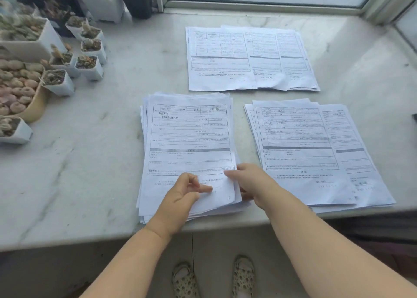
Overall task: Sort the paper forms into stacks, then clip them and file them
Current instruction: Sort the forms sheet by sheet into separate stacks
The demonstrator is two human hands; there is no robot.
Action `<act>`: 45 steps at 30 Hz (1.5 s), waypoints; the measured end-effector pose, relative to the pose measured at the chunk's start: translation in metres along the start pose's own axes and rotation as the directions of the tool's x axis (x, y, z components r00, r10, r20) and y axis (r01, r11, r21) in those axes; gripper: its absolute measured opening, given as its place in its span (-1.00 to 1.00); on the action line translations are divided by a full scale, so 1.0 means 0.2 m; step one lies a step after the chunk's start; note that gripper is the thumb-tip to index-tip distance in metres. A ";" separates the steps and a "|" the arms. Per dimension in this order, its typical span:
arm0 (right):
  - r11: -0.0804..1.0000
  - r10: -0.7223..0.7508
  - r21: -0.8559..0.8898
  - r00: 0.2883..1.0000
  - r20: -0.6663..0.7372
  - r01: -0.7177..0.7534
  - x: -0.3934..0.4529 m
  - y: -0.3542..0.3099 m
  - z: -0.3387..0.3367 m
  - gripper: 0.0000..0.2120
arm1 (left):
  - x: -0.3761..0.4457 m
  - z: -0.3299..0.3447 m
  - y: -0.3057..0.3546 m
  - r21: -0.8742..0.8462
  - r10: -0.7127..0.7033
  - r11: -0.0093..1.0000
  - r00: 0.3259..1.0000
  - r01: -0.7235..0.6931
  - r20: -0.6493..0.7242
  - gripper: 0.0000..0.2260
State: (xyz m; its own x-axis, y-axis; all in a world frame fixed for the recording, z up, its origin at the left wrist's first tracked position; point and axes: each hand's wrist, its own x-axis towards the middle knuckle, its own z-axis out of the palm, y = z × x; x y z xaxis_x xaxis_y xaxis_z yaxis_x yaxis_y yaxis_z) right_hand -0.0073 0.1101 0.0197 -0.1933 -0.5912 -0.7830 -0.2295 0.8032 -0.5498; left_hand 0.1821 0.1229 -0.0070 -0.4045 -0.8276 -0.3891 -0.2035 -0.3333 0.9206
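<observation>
lifting the top sheet off the near stack [189, 139]

my right hand [250, 180] pinches its lower corner, left hand [180, 196] presses beside it; two sheets may cling and land together on the stack right of it [311, 149].

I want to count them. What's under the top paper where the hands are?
More forms: sheet edges of the near stack stick out under the top form. Their print is covered, so they cannot be counted.
</observation>
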 end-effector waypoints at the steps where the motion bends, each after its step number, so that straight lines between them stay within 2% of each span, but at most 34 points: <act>1: 0.998 -0.032 -0.048 0.999 -0.025 0.031 -0.01 0.00 0.02 -0.80 | -0.01 0.00 0.01 0.040 0.012 0.999 1.000 -0.011 -0.010 -0.82; 4: 0.994 -0.107 -0.029 0.994 -0.038 0.106 -0.06 0.01 0.03 -0.68 | -0.05 -0.02 0.07 0.283 0.171 0.948 0.983 -0.145 -0.070 -0.68; 7: 0.983 -0.149 0.111 0.989 -0.016 0.149 -0.11 -0.06 -0.04 -0.64 | -0.04 -0.08 0.17 0.571 0.413 0.776 0.900 -0.268 -0.140 -0.64; 10: 0.945 -0.232 0.242 0.972 0.016 0.222 -0.08 -0.16 -0.13 -0.63 | 0.05 -0.16 0.25 0.719 0.544 0.658 0.801 -0.223 -0.248 -0.52; 12: 0.916 -0.276 0.301 0.961 -0.004 0.264 -0.02 -0.25 -0.20 -0.65 | 0.14 -0.20 0.33 0.696 0.505 0.709 0.768 -0.110 -0.394 -0.43; 13: 0.905 -0.292 0.321 0.956 -0.014 0.281 0.03 -0.28 -0.23 -0.67 | 0.20 -0.21 0.37 0.607 0.413 0.794 0.770 -0.043 -0.487 -0.39; 15: 0.888 -0.323 0.344 0.946 -0.003 0.304 0.13 -0.37 -0.31 -0.69 | 0.33 -0.21 0.45 0.281 0.118 0.956 0.773 0.080 -0.623 -0.32; 16: 0.882 -0.347 0.341 0.938 0.000 0.326 0.19 -0.42 -0.36 -0.70 | 0.41 -0.22 0.48 0.113 -0.017 0.986 0.760 0.119 -0.649 -0.32; 18: 0.870 -0.392 0.327 0.920 0.001 0.370 0.32 -0.51 -0.46 -0.71 | 0.58 -0.25 0.52 -0.152 -0.206 0.978 0.757 0.142 -0.620 -0.42; 20: 0.850 -0.441 0.330 0.897 0.023 0.410 0.46 -0.61 -0.57 -0.70 | 0.74 -0.27 0.56 -0.262 -0.272 0.953 0.804 0.150 -0.529 -0.66; 22: 0.836 -0.478 0.342 0.876 0.065 0.430 0.59 -0.73 -0.65 -0.69 | 0.87 -0.27 0.61 -0.268 -0.270 0.953 0.804 0.143 -0.529 -0.84; 24: 0.845 -0.475 0.317 0.877 0.075 0.430 0.71 -0.84 -0.69 -0.73 | 0.99 -0.30 0.64 -0.230 -0.222 0.968 0.764 0.099 -0.606 -0.93; 27: 0.880 -0.448 0.214 0.891 0.077 0.424 0.88 -0.99 -0.66 -0.80 | 1.13 -0.40 0.68 -0.082 -0.087 0.996 0.701 0.042 -0.708 -0.94; 29: 0.901 -0.419 0.149 0.906 0.055 0.407 0.98 -1.06 -0.60 -0.80 | 1.21 -0.47 0.67 0.027 -0.026 0.997 0.676 0.068 -0.736 -0.93; 31: 0.922 -0.378 0.113 0.924 0.056 0.370 1.05 -1.10 -0.55 -0.79 | 1.26 -0.52 0.64 0.114 -0.003 0.985 0.662 0.133 -0.750 -0.89; 36: 0.947 -0.315 0.087 0.948 0.051 0.310 1.15 -1.12 -0.41 -0.83 | 1.19 -0.50 0.56 0.298 0.102 0.921 0.584 0.250 -0.805 -0.58; 38: 0.950 -0.308 0.064 0.951 0.033 0.305 1.17 -1.11 -0.37 -0.84 | 1.09 -0.42 0.53 0.374 0.166 0.899 0.613 0.228 -0.772 -0.59; 40: 0.949 -0.314 0.019 0.949 0.014 0.314 1.18 -1.10 -0.34 -0.87 | 0.97 -0.32 0.47 0.454 0.232 0.877 0.686 0.160 -0.690 -0.61; 43: 0.918 -0.366 -0.180 0.930 -0.041 0.353 1.17 -1.07 -0.35 -0.80 | 0.79 -0.19 0.36 0.555 0.300 0.829 0.780 0.072 -0.549 -0.67; 45: 0.873 -0.441 -0.283 0.890 -0.113 0.397 1.11 -1.04 -0.39 -0.72 | 0.67 -0.13 0.29 0.589 0.304 0.808 0.835 0.030 -0.460 -0.69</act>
State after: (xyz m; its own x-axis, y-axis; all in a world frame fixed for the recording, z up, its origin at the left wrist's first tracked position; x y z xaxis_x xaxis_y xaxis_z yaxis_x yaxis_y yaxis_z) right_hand -0.0762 -0.1935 -0.0175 -0.1784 -0.8890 -0.4218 -0.5471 0.4459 -0.7084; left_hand 0.1384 -0.0190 -0.0061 0.0104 -0.9995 -0.0296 -0.7018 -0.0284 0.7118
